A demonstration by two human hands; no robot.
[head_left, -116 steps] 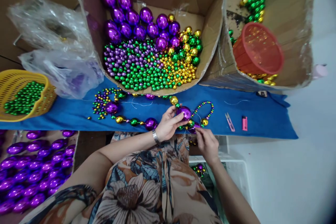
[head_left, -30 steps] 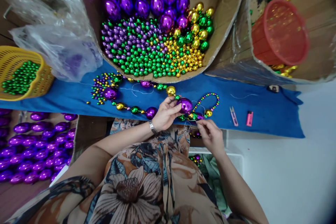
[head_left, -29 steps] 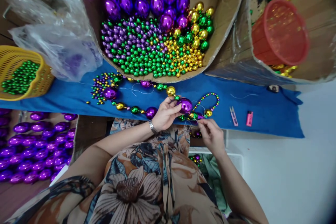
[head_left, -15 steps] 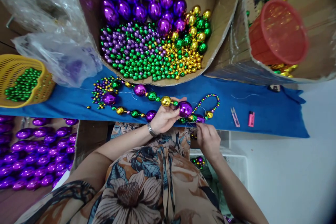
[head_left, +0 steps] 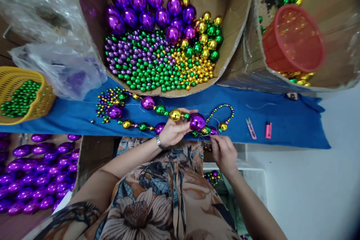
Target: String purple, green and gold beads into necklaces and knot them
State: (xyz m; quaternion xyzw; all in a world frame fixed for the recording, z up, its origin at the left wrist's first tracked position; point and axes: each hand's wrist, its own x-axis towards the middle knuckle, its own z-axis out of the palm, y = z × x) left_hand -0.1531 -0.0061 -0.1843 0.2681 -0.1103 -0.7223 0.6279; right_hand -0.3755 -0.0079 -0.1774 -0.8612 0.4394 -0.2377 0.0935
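Observation:
A bead necklace [head_left: 160, 110] of purple, green and gold balls lies across the blue cloth. My left hand [head_left: 174, 131] is closed on it, thumb and fingers at a large purple bead [head_left: 197, 122]. Just right of that bead, my right hand [head_left: 224, 150] pinches at thin white thread; its fingertips are close to a purple bead [head_left: 213, 131] near the cloth's front edge. A loop of small beads [head_left: 232, 109] lies beyond my right hand. Loose small beads [head_left: 102, 102] are heaped at the necklace's left end.
Behind the cloth [head_left: 292, 127] stands a cardboard box [head_left: 239, 26] of loose beads. A red bucket [head_left: 298, 37] sits in another box at right. Pink thread snips [head_left: 251, 129] and a pink lighter [head_left: 268, 130] lie on the cloth. A yellow basket [head_left: 46, 101] holds green beads at left.
The view has shifted slightly, so the boxes and cloth sit a little lower and further left. Both hands keep nearly the same hold on the necklace and thread.

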